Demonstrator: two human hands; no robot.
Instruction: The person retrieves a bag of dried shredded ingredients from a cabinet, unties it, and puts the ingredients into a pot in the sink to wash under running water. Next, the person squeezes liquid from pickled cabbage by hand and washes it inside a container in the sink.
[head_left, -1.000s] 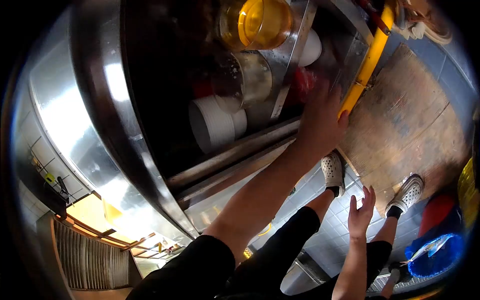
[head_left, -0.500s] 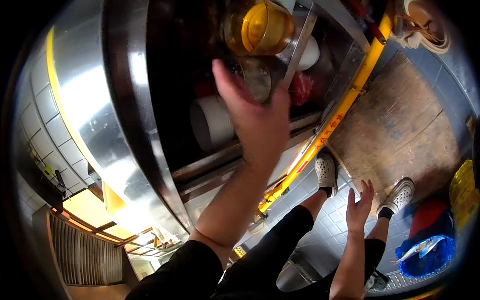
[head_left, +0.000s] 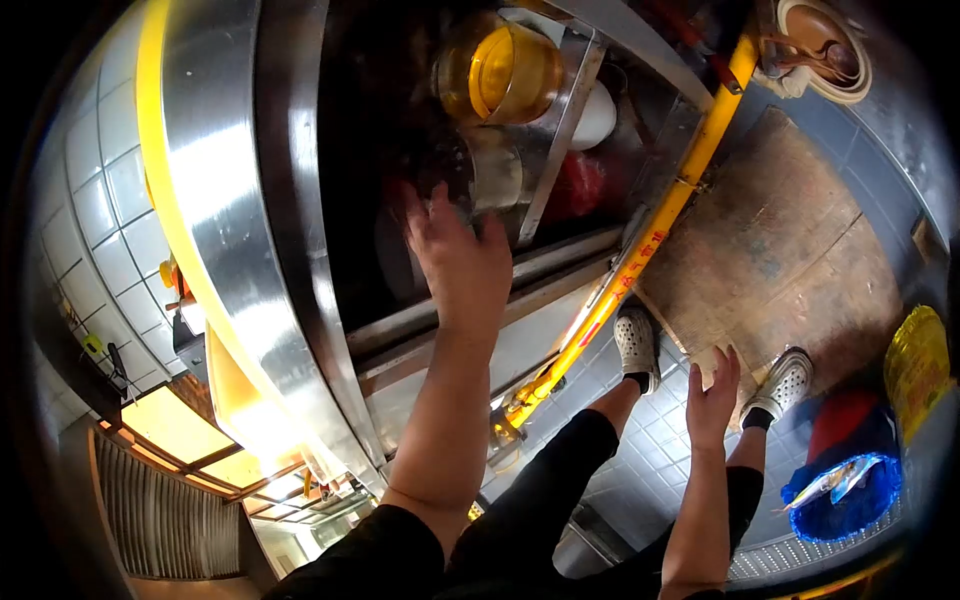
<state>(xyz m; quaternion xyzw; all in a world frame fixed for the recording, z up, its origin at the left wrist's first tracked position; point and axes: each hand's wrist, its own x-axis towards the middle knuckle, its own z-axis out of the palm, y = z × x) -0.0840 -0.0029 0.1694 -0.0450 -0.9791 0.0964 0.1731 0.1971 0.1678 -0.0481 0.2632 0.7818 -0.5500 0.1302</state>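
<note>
My left hand (head_left: 462, 268) reaches into a dark, metal-framed shelf under the steel counter, its fingers apart and nothing visible in them. Its fingertips fade into shadow beside a cloudy clear container (head_left: 497, 172). Beyond that is a clear jar (head_left: 535, 75) with yellow liquid. A white rounded vessel (head_left: 596, 115) and a red plastic bag (head_left: 577, 185) lie behind a metal upright. My right hand (head_left: 712, 395) hangs free above the tiled floor, fingers spread, touching nothing.
A yellow pipe (head_left: 640, 255) with red lettering runs along the shelf front. The steel counter (head_left: 215, 170) rises at left. A wooden board (head_left: 780, 270) covers floor tiles near my shoes. A blue bag-lined bin (head_left: 850, 505) stands lower right; a pot with ladles (head_left: 825, 50) sits upper right.
My left hand has moved left and deeper into the shelf. The white ribbed cylinder seen beside it earlier no longer shows. My right hand stays low and empty; the view has shifted slightly.
</note>
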